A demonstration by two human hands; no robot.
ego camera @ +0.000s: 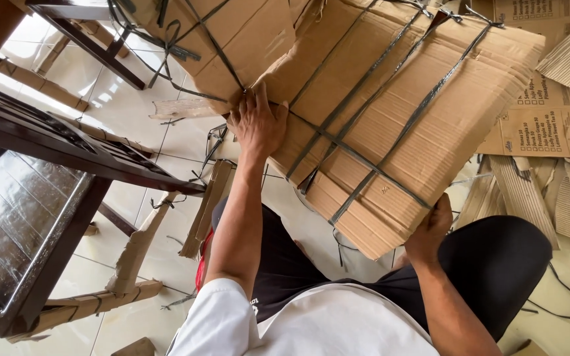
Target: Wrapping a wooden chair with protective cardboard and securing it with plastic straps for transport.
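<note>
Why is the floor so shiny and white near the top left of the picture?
Head view: daylight glares off the glossy floor tiles, washing them out; the dark table mirrors it too; the cardboard bundle stays evenly lit and sharp, edges bowed by the wide lens.
</note>
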